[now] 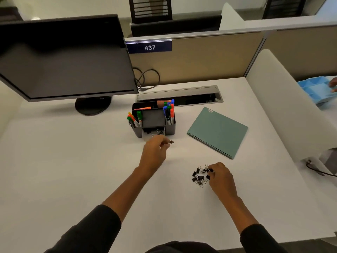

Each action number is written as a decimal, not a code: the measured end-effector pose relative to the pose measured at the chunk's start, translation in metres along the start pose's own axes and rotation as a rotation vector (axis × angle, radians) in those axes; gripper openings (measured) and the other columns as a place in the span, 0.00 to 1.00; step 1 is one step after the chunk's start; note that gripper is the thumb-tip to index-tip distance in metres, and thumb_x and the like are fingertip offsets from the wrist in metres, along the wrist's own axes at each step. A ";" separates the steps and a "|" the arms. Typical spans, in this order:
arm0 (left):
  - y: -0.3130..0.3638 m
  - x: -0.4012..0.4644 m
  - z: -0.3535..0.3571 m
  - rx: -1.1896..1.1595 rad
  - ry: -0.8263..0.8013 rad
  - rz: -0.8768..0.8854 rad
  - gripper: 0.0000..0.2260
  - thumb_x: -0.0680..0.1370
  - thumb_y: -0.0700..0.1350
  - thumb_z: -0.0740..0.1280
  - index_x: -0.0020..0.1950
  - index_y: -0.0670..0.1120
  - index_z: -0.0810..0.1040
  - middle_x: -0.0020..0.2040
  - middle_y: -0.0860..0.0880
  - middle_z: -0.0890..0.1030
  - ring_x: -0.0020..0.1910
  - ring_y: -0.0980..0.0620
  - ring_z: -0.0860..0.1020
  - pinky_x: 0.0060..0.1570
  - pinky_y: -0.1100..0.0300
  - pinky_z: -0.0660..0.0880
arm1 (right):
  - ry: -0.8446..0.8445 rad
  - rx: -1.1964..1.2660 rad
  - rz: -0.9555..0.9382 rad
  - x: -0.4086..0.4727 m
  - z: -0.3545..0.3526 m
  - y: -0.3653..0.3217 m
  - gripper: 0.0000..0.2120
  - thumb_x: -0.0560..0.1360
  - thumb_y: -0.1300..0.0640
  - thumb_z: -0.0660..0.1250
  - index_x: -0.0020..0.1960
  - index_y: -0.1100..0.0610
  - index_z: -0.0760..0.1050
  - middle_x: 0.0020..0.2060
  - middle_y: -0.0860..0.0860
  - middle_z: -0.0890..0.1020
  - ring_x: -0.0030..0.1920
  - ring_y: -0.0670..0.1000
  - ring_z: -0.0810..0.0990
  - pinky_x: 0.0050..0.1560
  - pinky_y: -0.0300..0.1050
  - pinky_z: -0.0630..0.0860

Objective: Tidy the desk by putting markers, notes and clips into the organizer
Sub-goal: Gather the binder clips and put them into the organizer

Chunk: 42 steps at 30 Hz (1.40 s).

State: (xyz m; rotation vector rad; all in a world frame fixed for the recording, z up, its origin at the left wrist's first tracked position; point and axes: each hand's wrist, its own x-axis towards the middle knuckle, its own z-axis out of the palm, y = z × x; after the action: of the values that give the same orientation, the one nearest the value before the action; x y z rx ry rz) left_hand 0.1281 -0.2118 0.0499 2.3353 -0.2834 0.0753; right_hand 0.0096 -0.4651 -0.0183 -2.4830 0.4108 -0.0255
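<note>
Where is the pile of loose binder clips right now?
In the head view, the binder clip pile lies on the desk right of centre, below the green notebook, with the right hand touching its right edge.

Office cubicle, partition panels (pixel 209 57), numbered desk sign (pixel 149 46), monitor (pixel 63 59)

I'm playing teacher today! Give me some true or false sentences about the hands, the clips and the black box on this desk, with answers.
1. The left hand holds a binder clip near the organizer. True.
2. The right hand rests on the notebook. False: it touches the clip pile.
3. Markers stand in the organizer. True.
4. The monitor shows a cartoon. False: it is dark.
</note>
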 end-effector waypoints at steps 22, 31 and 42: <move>-0.050 0.029 -0.040 0.231 0.182 -0.008 0.08 0.80 0.42 0.71 0.59 0.47 0.84 0.53 0.47 0.87 0.46 0.47 0.84 0.53 0.47 0.79 | 0.040 0.251 -0.213 0.023 -0.009 -0.063 0.08 0.76 0.69 0.72 0.53 0.62 0.85 0.46 0.50 0.81 0.45 0.46 0.82 0.49 0.38 0.81; -0.022 -0.106 0.052 0.137 -0.045 0.191 0.15 0.79 0.45 0.71 0.65 0.49 0.80 0.59 0.49 0.81 0.57 0.47 0.78 0.55 0.51 0.76 | -0.037 0.245 -0.449 0.085 0.010 -0.181 0.10 0.78 0.63 0.71 0.59 0.58 0.82 0.52 0.53 0.84 0.50 0.52 0.82 0.53 0.47 0.82; -0.017 -0.127 0.090 0.326 -0.224 0.361 0.27 0.72 0.42 0.80 0.70 0.50 0.79 0.69 0.46 0.79 0.66 0.46 0.79 0.63 0.53 0.78 | -0.127 -0.232 -0.618 0.125 0.036 -0.216 0.11 0.79 0.62 0.70 0.60 0.54 0.80 0.51 0.54 0.85 0.50 0.57 0.81 0.47 0.53 0.82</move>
State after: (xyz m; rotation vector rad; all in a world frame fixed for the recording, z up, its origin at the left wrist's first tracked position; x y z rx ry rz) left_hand 0.0054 -0.2412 -0.0435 2.5890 -0.8603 0.0373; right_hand 0.1940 -0.3172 0.0683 -2.7236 -0.4379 -0.0736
